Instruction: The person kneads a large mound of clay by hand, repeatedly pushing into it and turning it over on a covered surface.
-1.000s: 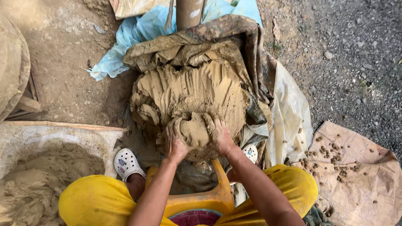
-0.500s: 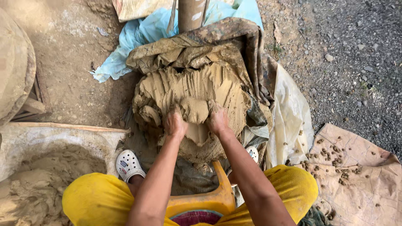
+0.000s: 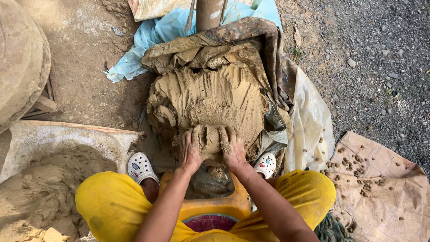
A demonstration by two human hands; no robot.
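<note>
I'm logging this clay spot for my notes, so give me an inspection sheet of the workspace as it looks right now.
Surface: bare dirt ground, gravel to the right.
Job's things: big clay heap on muddy cloth; a clay lump at its near edge.
Clutter: blue plastic sheet, pale sheet, cracked sheet with small pellets, tray of wet clay, orange stool.
Hands: left hand and right hand press either side of the lump.
Cables: nothing seen.
Surroundings: post behind the heap, round clay form at left.
</note>
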